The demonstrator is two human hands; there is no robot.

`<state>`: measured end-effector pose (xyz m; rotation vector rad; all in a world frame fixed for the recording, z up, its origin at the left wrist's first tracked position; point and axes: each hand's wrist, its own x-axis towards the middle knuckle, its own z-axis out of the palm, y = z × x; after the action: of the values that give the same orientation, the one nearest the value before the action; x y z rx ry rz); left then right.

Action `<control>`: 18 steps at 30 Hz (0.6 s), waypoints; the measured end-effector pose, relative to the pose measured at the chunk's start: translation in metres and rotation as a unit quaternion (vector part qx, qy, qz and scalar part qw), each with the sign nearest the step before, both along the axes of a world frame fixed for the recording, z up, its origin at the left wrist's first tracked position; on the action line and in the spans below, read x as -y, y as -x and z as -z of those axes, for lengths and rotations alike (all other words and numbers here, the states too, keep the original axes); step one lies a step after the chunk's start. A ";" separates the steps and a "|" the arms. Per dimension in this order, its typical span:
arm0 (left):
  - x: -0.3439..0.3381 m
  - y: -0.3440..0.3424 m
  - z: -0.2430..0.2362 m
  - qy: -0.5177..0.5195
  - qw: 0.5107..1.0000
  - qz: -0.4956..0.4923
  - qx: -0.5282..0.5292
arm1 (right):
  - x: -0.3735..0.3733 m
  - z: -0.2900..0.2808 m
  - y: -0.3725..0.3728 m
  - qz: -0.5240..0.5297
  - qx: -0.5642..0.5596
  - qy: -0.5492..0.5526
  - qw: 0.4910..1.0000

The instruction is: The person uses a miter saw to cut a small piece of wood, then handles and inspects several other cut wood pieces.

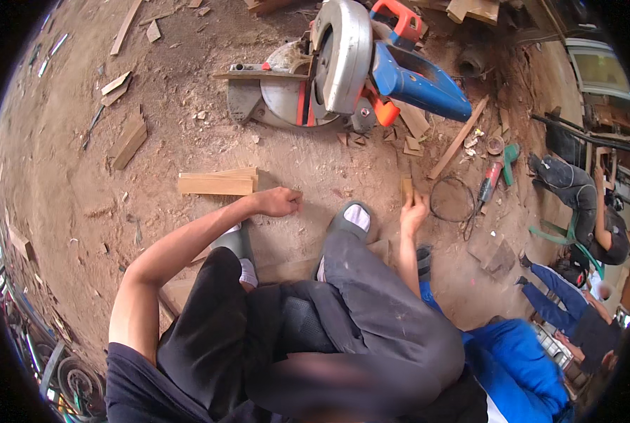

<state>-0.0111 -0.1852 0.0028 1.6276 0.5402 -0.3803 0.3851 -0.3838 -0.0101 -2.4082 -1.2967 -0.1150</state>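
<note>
My right hand (414, 216) grips a small wooden block (407, 186) just above the ground, right of my right shoe. Out in front of my left knee, my left hand (282, 202) is closed with its fingers curled in. Whatever it might hold is hidden. Next to that wrist lies a stack of wooden strips (216, 185), slightly fanned at the top. Beyond both hands stands a mitre saw (339, 63) with a grey blade guard, a blue motor body and an orange handle.
An angle grinder (490, 182) with a coiled cable (453, 199) lies to the right. A long wooden strip (459, 138) and a green tool (511, 163) are near it. Offcuts (129, 141) dot the dirt floor. Other people (576, 310) sit or crouch at the far right; bicycle parts (75, 381) stand lower left.
</note>
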 end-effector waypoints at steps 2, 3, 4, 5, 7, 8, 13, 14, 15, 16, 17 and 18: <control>0.004 0.006 -0.003 -0.004 1.000 -0.007 -0.005 | -0.024 -0.029 0.018 -0.003 0.003 -0.048 0.999; 0.003 0.003 -0.007 -0.010 1.000 -0.012 -0.003 | -0.026 -0.031 0.022 0.029 -0.037 -0.059 0.997; 0.002 0.001 -0.011 -0.016 1.000 -0.018 0.000 | -0.028 -0.031 0.028 0.059 -0.077 -0.069 0.993; 0.000 0.000 -0.014 -0.014 1.000 -0.017 -0.003 | -0.035 -0.033 0.036 0.086 -0.121 -0.082 0.986; -0.001 0.000 -0.017 -0.007 1.000 -0.023 -0.011 | -0.052 -0.043 0.062 0.040 -0.153 -0.131 0.979; -0.003 -0.004 -0.020 -0.004 1.000 -0.025 -0.004 | -0.059 -0.047 0.072 0.045 -0.212 -0.153 0.964; -0.014 -0.008 -0.020 -0.003 0.998 -0.047 0.038 | -0.087 -0.042 0.105 0.089 -0.540 -0.205 0.811; -0.018 -0.008 -0.024 0.005 0.998 -0.061 0.033 | -0.094 -0.041 0.111 0.106 -0.621 -0.213 0.747; -0.022 -0.006 -0.026 0.011 0.997 -0.074 0.027 | -0.101 -0.041 0.118 0.116 -0.670 -0.206 0.704; -0.026 -0.004 -0.029 0.016 0.996 -0.087 0.021 | -0.109 -0.040 0.125 0.127 -0.715 -0.198 0.658; -0.030 -0.002 -0.027 0.020 0.995 -0.099 0.017 | -0.118 -0.044 0.131 0.137 -0.756 -0.190 0.611; -0.033 -0.001 -0.025 0.012 0.994 -0.106 0.018 | -0.123 -0.034 0.130 0.122 -0.776 -0.171 0.594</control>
<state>-0.0103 -0.1519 0.0274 1.5341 0.6717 -0.1994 0.2552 -0.2608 0.0234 -1.3022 -0.0176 1.2429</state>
